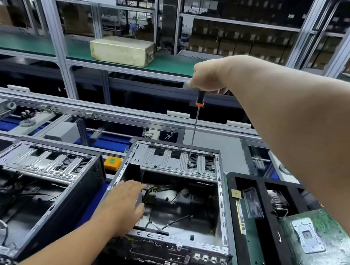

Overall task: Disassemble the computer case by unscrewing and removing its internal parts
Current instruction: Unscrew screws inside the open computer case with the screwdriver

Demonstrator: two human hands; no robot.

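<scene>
An open computer case [224,206] lies in front of me with its rear ports facing me. A silver drive cage [165,162] spans its far end. My right hand [209,76] grips the black-and-orange handle of a long screwdriver [195,126], held upright. Its tip stands on a screw on top of the cage at the right. My left hand [123,206] lies with straight fingers over the case's left wall, fingertips reaching inside near some black cables [170,190]. The case floor is mostly bare metal.
A second open case [85,187] sits at my left. At my right a black tray [257,213] holds a green motherboard [328,248], a memory stick and small parts. A conveyor with an orange button box [111,161] runs behind. A beige box [122,51] sits on the far shelf.
</scene>
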